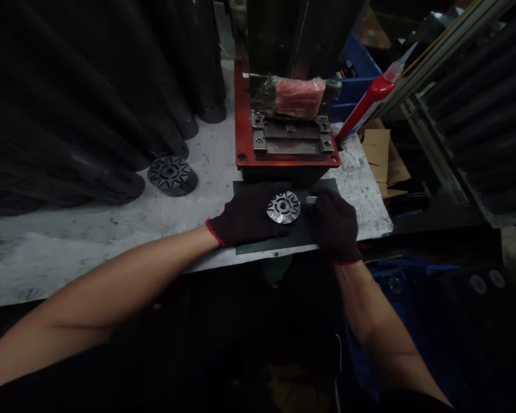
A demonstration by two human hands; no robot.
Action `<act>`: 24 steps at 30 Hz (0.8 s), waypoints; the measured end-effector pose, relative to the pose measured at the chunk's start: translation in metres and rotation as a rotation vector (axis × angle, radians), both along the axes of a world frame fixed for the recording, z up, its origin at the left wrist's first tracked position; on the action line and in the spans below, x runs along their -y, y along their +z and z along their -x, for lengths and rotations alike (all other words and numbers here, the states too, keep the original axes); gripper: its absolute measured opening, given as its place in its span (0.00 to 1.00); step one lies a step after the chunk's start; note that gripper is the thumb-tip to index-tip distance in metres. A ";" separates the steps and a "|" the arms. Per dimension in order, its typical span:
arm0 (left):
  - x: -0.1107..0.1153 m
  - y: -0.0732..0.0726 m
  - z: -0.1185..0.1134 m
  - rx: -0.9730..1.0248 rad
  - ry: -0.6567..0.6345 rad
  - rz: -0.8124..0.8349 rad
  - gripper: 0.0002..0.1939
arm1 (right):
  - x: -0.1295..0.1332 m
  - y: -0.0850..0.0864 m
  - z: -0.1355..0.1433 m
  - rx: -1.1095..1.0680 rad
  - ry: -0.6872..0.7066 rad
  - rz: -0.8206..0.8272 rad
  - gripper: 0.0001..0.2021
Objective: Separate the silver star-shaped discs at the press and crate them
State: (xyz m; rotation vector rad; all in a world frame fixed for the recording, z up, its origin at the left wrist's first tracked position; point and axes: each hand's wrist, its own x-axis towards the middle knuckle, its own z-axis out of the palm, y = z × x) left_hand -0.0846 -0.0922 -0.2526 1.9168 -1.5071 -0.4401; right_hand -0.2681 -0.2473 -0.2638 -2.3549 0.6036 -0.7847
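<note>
My left hand, in a dark knitted glove with a red cuff, is wrapped round a round metal part with a star-like pattern on its top face. The part is over a dark green mat at the bench's front edge. Just to its right, my right hand, gloved alike, is closed with its fingers curled. A small pale piece shows at its fingertips; what it belongs to is hidden. Further left stands a similar round star-patterned part, apart from both hands.
Behind the mat stands a red-based press with a steel fixture and a pink wrapped block. A red tube with a nozzle leans at its right, near a blue bin and cardboard. Several dark cylinders lie left.
</note>
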 end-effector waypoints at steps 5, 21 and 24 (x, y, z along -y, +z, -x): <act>0.001 0.001 0.001 -0.004 -0.004 -0.030 0.41 | 0.000 0.007 -0.016 -0.089 0.065 -0.030 0.18; 0.002 -0.003 0.006 0.225 0.035 -0.120 0.54 | 0.063 0.083 -0.086 -0.022 0.387 0.761 0.21; 0.004 -0.001 0.007 0.224 0.059 -0.132 0.52 | 0.041 0.051 -0.060 0.299 0.081 0.217 0.20</act>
